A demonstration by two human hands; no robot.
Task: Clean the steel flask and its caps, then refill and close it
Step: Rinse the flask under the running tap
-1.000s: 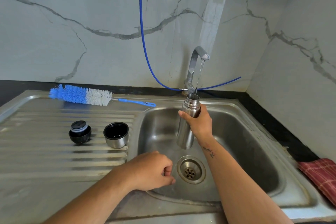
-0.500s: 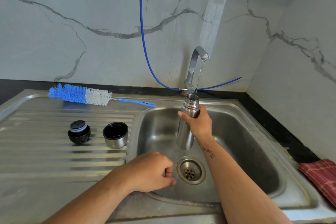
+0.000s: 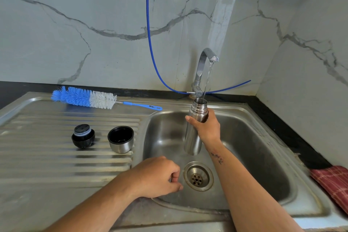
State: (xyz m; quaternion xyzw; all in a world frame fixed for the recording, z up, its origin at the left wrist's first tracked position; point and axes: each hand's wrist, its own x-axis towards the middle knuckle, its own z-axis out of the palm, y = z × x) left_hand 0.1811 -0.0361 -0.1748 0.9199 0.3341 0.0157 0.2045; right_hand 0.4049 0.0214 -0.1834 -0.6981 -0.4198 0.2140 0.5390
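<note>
Here, at the centre of the frame, the right hand [image 3: 206, 128] wraps its grip around the upper body of the steel flask [image 3: 194, 128], just below the threaded neck, and holds it upright above the sink basin [image 3: 254, 143]. The flask's open mouth sits under the tap [image 3: 204, 66], and a thin stream of water [image 3: 208, 79] runs down into it. The left hand [image 3: 156, 177] hangs lower centre, over the basin's near edge beside the drain [image 3: 198, 176]; its fingers are curled in a narrow grip that holds nothing.

On the ribbed drainboard [image 3: 47, 158] at centre left, the black inner stopper [image 3: 83, 135] and the steel outer cap [image 3: 120, 139] stand side by side, slightly apart, the cap with its open side up. Behind them, toward the upper left, a blue-and-white bottle brush [image 3: 84, 98] lies along the back rim, its handle pointing toward the tap. A blue hose [image 3: 150, 43] drops down the marble wall [image 3: 75, 24] and curves behind the tap. A red checked cloth [image 3: 333, 182] lies on the counter at the lower right edge.
</note>
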